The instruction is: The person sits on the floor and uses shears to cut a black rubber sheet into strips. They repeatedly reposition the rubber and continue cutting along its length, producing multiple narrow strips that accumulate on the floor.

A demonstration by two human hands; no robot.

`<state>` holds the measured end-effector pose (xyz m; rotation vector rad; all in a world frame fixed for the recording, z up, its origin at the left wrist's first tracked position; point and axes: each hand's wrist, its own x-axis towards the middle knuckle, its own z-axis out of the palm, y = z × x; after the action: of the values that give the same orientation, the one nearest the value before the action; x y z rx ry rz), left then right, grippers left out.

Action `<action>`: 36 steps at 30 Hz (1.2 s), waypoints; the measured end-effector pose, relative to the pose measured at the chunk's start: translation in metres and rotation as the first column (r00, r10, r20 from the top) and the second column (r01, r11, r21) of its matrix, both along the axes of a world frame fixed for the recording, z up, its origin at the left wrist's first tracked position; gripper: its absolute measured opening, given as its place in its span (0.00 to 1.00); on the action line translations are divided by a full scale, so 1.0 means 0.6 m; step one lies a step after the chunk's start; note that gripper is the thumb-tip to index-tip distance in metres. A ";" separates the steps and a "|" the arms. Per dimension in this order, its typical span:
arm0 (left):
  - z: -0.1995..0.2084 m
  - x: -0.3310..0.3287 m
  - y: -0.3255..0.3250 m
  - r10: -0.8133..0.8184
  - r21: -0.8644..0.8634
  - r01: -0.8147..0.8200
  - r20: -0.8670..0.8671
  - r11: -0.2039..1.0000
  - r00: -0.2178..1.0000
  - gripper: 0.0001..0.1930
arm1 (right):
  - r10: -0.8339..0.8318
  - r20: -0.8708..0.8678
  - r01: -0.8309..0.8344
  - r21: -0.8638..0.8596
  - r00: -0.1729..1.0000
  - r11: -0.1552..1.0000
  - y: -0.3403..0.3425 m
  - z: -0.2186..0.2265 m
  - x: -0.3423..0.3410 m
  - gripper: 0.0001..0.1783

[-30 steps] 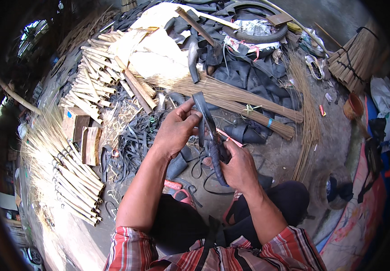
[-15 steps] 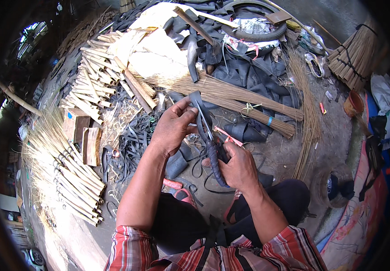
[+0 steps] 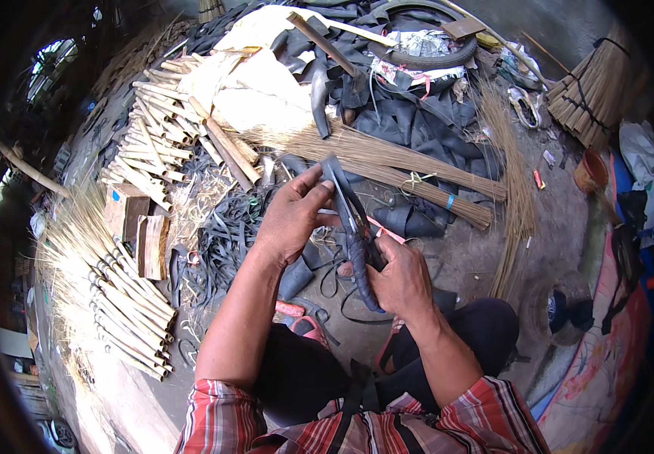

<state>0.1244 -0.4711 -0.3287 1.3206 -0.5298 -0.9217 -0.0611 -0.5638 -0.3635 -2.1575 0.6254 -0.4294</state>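
My left hand (image 3: 285, 221) pinches a black rubber strip (image 3: 331, 166) between thumb and fingers, in front of me at the middle of the view. My right hand (image 3: 401, 280) is closed around the handles of a pair of scissors (image 3: 358, 265), whose grip is wrapped in dark material. The scissors point up and away, and their blades lie along the rubber just beside my left fingertips. Part of the strip hangs against the blades, so exactly where they meet it is hard to see.
Cut black strips (image 3: 225, 246) lie in a tangled heap left of my hands. Bundled brooms (image 3: 126, 303) and stacked bamboo tubes (image 3: 157, 136) are farther left. Beyond my hands lie straw bundles (image 3: 418, 166), dark rubber sheets (image 3: 403, 121) and a tyre (image 3: 448, 59). A brown pot (image 3: 591, 172) stands right.
The scissor blades have drawn closer together against the rubber strip. Both hands stay in nearly the same place and keep their hold.
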 end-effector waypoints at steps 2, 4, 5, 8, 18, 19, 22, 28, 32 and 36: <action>0.001 0.005 0.003 0.036 0.024 -0.037 0.034 0.999 0.999 0.26 | 0.016 -0.027 -0.016 -0.004 1.000 1.000 0.000 0.003 0.000 0.38; -0.002 0.009 0.005 0.027 0.028 -0.030 0.081 0.999 0.996 0.24 | 0.018 -0.011 -0.018 -0.051 1.000 0.999 -0.003 0.001 0.003 0.39; -0.005 0.008 0.005 0.020 0.023 -0.022 0.090 0.999 0.996 0.25 | 0.016 0.037 -0.013 -0.099 0.999 0.995 -0.004 -0.001 0.006 0.40; -0.015 -0.006 0.005 -0.060 0.029 0.056 0.161 0.998 0.985 0.28 | -0.010 0.136 0.043 -0.247 0.991 0.968 -0.006 -0.009 0.013 0.41; 0.003 0.001 -0.001 0.036 -0.007 -0.035 0.062 0.999 0.997 0.24 | -0.005 -0.008 0.005 -0.035 1.000 0.999 0.001 0.010 -0.002 0.36; 0.003 0.003 0.000 0.050 -0.014 -0.050 0.043 0.999 0.998 0.24 | -0.007 0.003 0.007 -0.054 1.000 0.999 0.003 0.010 -0.001 0.37; -0.002 0.003 0.002 0.055 -0.040 -0.054 0.028 0.998 0.998 0.23 | 0.003 0.046 0.004 -0.155 0.999 0.988 0.000 0.003 0.006 0.38; -0.014 -0.013 0.001 -0.078 0.036 0.072 0.195 0.997 0.978 0.24 | -0.024 0.145 0.068 -0.306 0.989 0.949 -0.008 -0.011 0.008 0.39; -0.002 -0.018 -0.001 -0.050 -0.006 0.051 0.108 0.999 0.993 0.23 | -0.040 0.082 0.049 -0.107 0.996 0.993 -0.007 -0.005 0.002 0.39; 0.012 -0.002 -0.002 0.023 -0.004 -0.023 -0.025 1.000 0.999 0.24 | -0.007 0.108 0.012 -0.045 0.994 0.999 -0.001 -0.005 0.002 0.38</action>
<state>0.1230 -0.4722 -0.3213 1.3074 -0.4961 -0.9165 -0.0601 -0.5642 -0.3666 -2.1589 0.5699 -0.5664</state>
